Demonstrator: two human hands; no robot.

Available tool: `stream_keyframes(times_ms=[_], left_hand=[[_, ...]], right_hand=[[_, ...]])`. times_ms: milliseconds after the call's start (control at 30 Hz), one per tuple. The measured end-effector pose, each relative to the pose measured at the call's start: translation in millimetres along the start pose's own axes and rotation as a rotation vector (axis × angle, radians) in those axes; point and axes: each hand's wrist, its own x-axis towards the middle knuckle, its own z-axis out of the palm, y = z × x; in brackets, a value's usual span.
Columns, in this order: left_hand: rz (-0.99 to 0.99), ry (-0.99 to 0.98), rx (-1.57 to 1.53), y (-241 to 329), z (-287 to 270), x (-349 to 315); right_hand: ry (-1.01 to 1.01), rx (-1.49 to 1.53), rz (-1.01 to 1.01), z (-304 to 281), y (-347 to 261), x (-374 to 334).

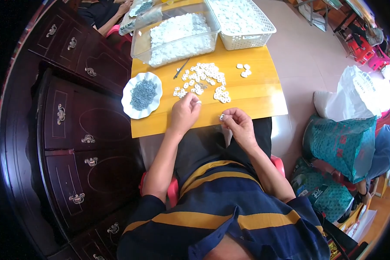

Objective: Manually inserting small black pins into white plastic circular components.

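Observation:
Over the table's near edge, my right hand (239, 126) pinches a small white plastic piece (222, 117) with a dark spot on it between thumb and fingertips. My left hand (186, 113) is closed just left of it, a bit of white showing at its fingertips; the fingers partly hide what that is. Beyond my hands lies a loose spread of small white two-holed pieces (202, 69), with a tighter cluster (221, 94) at its near right. A thin dark pointed tool (181, 68) rests beside the spread. To the left, a white scalloped plate (128, 109) holds many small grey metal-looking parts (143, 94).
A clear plastic bin (141, 48) and a white perforated basket (247, 42), both full of white pieces, stand at the table's (264, 86) far side. Dark wooden drawers (86, 117) flank the left. Teal bags (340, 145) sit right. Another person's arm (110, 21) shows far left.

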Motion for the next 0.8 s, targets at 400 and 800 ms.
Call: stream_keyframes(times_ms=[400, 800], left_hand=[[-0.177, -0.240, -0.655, 24.3, -4.1, -35.4], [-0.091, -0.231, -0.636, 37.1, -4.1, -35.2]], right_hand=[[-0.003, 0.040, 0.057, 8.5, -6.0, -0.6], [-0.019, 0.038, 0.058, 8.8, -4.6, -2.2]])
